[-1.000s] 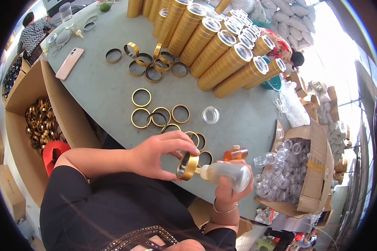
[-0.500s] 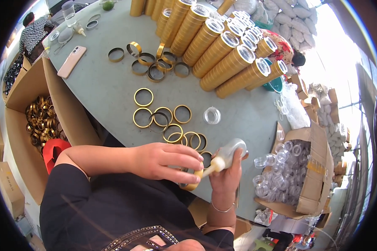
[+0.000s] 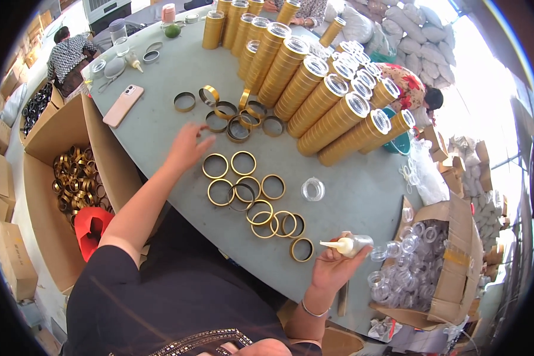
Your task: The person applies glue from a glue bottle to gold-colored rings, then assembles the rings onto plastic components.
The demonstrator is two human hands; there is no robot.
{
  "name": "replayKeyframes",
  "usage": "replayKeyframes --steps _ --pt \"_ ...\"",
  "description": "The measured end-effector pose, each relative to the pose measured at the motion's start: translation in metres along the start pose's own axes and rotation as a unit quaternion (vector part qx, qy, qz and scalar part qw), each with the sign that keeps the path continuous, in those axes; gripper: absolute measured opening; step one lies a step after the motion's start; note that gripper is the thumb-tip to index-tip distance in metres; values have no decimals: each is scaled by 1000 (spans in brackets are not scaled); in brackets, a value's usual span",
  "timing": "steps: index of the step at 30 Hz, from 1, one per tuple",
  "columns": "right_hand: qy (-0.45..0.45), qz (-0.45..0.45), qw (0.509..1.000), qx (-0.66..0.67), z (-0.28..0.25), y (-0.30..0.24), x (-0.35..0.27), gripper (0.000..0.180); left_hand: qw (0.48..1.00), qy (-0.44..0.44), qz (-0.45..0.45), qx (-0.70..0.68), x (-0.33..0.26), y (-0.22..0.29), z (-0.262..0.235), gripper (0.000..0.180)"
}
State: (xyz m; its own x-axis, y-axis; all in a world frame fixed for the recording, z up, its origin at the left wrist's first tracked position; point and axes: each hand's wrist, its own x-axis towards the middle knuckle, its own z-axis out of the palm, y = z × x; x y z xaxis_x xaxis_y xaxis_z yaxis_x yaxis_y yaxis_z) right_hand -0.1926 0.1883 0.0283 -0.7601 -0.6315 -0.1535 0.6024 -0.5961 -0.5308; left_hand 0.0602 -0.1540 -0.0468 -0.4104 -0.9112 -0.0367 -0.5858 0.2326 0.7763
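Two hands, left hand [image 3: 187,145] over table edge [image 3: 110,151], right hand [image 3: 332,267] gripping glue bottle [image 3: 351,244]

— Bright daylight pours in beyond the right hand [image 3: 332,268], washing out that side.
— Fisheye bends the rim; the far left hand [image 3: 187,145] perhaps slightly motion-blurred.

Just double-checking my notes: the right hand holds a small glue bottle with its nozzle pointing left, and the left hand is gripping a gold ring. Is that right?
Not quite. In the head view the left hand is open and empty, reaching over the table above the gold rings. The right hand does hold the glue bottle, nozzle pointing left.
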Motion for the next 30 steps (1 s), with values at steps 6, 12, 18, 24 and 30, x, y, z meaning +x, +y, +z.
replayKeyframes --steps 6,12,18,24,30 --pt "-56 15 998 23 4 3 -6 58 960 161 104 206 60 -4 18 79" --pt "-57 -51 997 -18 -2 1 -12 60 956 -7 -5 -293 52 -39 6 79" --pt "-104 -150 972 -145 8 9 -15 61 996 32 58 -56 -13 -45 -40 71" --pt "-120 -286 897 -313 6 13 -20 64 962 38 77 261 -45 -42 -66 67" --pt "-183 -425 787 -407 24 8 -25 72 930 -207 -9 -305 -88 31 -30 68"
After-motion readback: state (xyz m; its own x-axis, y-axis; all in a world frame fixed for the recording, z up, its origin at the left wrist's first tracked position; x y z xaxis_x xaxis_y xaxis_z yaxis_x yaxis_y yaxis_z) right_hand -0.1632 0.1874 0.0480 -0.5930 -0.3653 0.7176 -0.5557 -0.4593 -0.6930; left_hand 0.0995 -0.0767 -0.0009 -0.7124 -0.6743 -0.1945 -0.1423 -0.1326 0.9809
